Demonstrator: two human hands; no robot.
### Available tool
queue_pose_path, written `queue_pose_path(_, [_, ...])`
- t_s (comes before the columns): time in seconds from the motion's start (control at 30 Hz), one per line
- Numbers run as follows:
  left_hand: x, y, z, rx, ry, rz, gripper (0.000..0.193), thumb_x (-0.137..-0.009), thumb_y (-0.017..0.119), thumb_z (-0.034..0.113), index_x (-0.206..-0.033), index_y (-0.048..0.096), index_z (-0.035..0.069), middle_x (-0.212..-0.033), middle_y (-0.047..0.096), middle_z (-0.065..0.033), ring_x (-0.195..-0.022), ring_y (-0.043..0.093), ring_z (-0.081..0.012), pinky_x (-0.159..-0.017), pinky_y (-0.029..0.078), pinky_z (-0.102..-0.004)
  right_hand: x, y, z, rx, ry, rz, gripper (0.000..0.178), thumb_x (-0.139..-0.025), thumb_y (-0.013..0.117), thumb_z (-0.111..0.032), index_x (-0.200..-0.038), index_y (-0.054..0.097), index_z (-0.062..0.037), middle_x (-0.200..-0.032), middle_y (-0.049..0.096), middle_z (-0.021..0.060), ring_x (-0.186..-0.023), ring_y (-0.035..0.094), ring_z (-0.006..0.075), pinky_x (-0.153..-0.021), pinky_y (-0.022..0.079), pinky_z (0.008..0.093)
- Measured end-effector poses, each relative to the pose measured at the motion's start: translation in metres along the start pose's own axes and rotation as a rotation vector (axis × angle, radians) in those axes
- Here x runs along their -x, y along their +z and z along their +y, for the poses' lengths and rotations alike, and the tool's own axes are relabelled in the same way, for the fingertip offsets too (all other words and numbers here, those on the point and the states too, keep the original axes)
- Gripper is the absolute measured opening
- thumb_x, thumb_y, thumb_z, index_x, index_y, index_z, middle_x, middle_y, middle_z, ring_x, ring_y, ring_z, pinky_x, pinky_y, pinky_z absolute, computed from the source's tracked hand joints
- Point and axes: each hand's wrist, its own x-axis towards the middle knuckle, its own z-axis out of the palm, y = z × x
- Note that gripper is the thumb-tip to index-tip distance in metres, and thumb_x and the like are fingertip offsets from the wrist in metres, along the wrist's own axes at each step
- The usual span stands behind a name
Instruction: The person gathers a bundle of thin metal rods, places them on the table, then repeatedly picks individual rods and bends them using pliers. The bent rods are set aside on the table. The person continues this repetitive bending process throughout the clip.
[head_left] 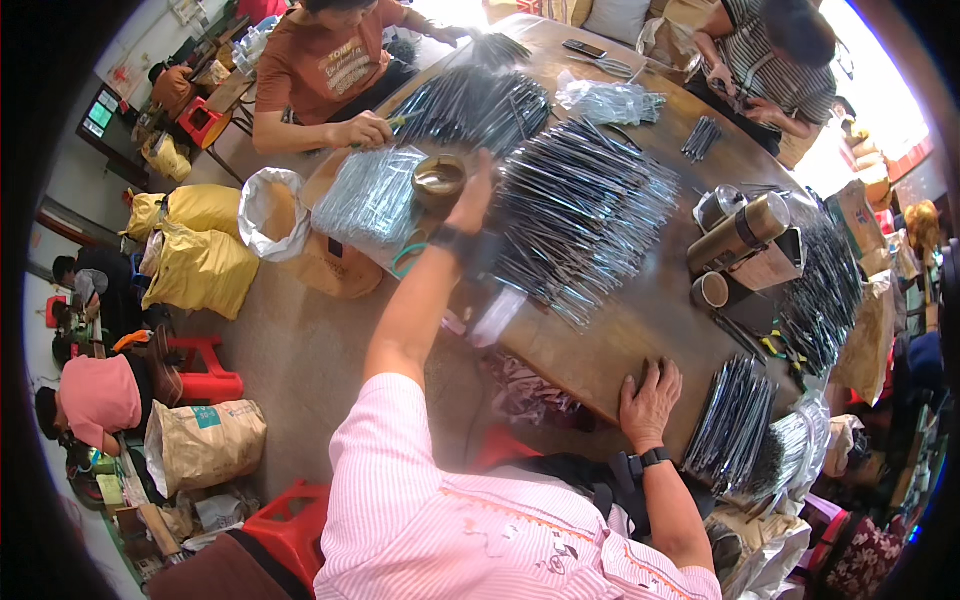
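My left hand reaches far across the brown table, smeared by motion. It is beside a round brass-coloured tin and the left edge of a wide pile of thin dark metal rods. Whether its fingers hold anything cannot be made out. My right hand rests flat on the near table edge with its fingers apart, holding nothing. To its right lies a stack of similar rods. Clear plastic bags of thin pieces lie left of the tin.
Across the table, one person handles another rod heap; a second person works at the far right. A thermos, a paper cup and pliers stand or lie at right. Yellow sacks and red stools occupy the floor at left.
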Motion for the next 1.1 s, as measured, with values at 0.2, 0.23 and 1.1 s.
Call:
queue_pose_path(0.2, [-0.002,0.002,-0.01,-0.076,0.138,0.01,0.099,-0.09,0.021,0.077,-0.14,0.043,-0.006,-0.141,0.046,-0.0126,-0.131,0.04,-0.0228,-0.112,0.023,-0.031,0.0,0.0,0.0,-0.002,-0.009,0.007,0.05,-0.085,0.061,-0.027,-0.125,0.049,0.0005,-0.133,0.042,0.0249,-0.13,0.035,0.0414,-0.113,0.021,0.0538])
queue_pose_path(0.23, [-0.007,0.002,-0.014,-0.103,0.104,0.045,0.098,-0.091,0.021,0.076,-0.139,0.043,-0.006,-0.141,0.047,-0.0126,-0.131,0.04,-0.0226,-0.112,0.023,-0.0306,0.0,0.0,0.001,-0.006,-0.009,0.004,0.05,-0.085,0.061,-0.027,-0.125,0.049,0.0004,-0.133,0.042,0.0249,-0.13,0.035,0.0413,-0.113,0.021,0.0538])
queue_pose_path(1.1, [0.019,-0.042,-0.031,0.053,-0.035,-0.238,0.112,-0.085,0.027,0.082,-0.147,0.019,-0.012,-0.156,0.021,-0.0231,-0.145,0.019,-0.0283,-0.118,0.013,-0.0342,0.001,0.001,0.001,0.019,-0.019,0.046,0.048,-0.084,0.061,-0.027,-0.123,0.051,-0.0008,-0.132,0.044,0.023,-0.129,0.036,0.0393,-0.112,0.022,0.053])
